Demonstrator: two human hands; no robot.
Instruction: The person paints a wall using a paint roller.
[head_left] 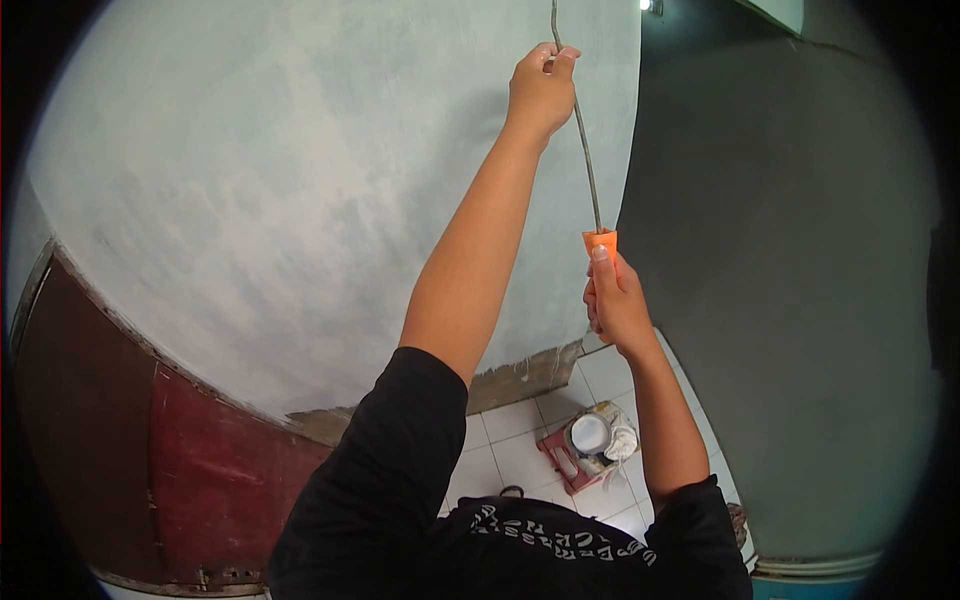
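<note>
My right hand (pixel 617 303) is closed around the orange handle (pixel 601 241) of what looks like a paint roller. A thin, slightly bent metal rod (pixel 587 158) runs up from the handle and leaves the top of the view, so its far end is hidden. Higher up, my left hand (pixel 543 92) grips that rod between thumb and fingers. Both arms are raised in front of a wall (pixel 300 190) with streaky, uneven white paint over grey.
Below, a red stool (pixel 562 462) on the white tiled floor (pixel 500 458) carries a bucket of white paint (pixel 591 433) and a white cloth (pixel 621 437). A dark grey wall (pixel 780 300) stands at right. Dark red and brown panels (pixel 220 450) are at lower left.
</note>
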